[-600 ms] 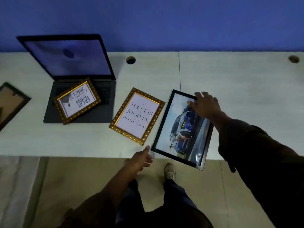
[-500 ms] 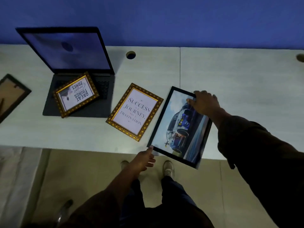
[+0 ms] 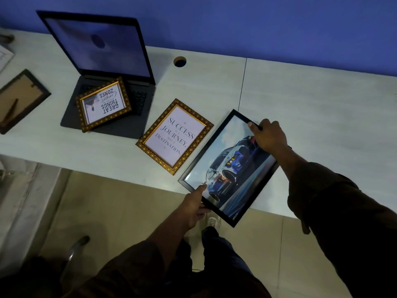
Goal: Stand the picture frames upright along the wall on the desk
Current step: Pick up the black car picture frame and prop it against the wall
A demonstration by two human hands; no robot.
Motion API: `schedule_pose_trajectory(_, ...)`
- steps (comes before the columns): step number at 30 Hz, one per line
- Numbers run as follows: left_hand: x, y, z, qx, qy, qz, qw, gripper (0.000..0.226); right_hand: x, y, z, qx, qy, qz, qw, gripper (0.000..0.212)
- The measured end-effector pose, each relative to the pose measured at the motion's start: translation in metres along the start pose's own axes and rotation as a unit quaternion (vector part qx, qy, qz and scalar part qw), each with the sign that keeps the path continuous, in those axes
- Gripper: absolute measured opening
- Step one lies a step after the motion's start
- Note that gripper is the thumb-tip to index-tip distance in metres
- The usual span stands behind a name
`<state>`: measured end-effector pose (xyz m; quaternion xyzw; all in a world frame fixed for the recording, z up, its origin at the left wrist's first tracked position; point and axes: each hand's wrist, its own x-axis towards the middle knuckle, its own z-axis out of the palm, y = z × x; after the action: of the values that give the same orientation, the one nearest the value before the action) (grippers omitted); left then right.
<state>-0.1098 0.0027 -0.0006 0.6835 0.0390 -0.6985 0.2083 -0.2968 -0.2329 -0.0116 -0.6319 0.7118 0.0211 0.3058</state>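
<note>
A black frame with a car picture point(image 3: 227, 166) lies tilted over the desk's front edge, its near corner past the edge. My right hand point(image 3: 268, 136) grips its far top edge. My left hand point(image 3: 194, 206) holds its near left edge, thumb on the glass. Beside it lies a gold frame reading "Success is a journey" point(image 3: 175, 136), flat on the desk. A smaller gold frame reading "Great things" point(image 3: 103, 104) rests on the laptop keyboard. A dark frame point(image 3: 20, 100) lies face down at the far left.
An open laptop point(image 3: 101, 50) stands at the back left against the blue wall point(image 3: 257, 24). The pale desk point(image 3: 311, 104) has a round cable hole point(image 3: 179, 61) and a seam down its middle. Tiled floor and my shoes show below the edge.
My left hand has risen from below the desk edge and taken hold of the car frame's near edge. My right hand has shifted its grip onto the frame's top edge. The camera swung right.
</note>
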Motion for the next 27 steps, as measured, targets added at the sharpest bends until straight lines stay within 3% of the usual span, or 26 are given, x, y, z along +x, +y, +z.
schedule_pose_trajectory(6,-0.018,0.003,-0.019,-0.035,0.005,0.027,0.999,0.057,-0.019,-0.03,-0.02,0.039,0.051,-0.031,0.997,0.059)
schedule_pose_trajectory(13,-0.056,0.02,-0.1,-0.113,0.094,0.157,0.977,0.044,-0.059,-0.129,-0.043,0.043,0.079,-0.148,0.985,0.044)
schedule_pose_trajectory(19,-0.11,0.046,-0.224,-0.161,0.158,0.273,0.935,0.027,-0.115,-0.247,-0.029,-0.024,0.06,-0.251,0.966,0.039)
schedule_pose_trajectory(27,-0.176,0.088,-0.434,-0.179,0.242,0.408,0.862,0.043,-0.191,-0.409,0.025,-0.006,0.051,-0.321,0.946,0.041)
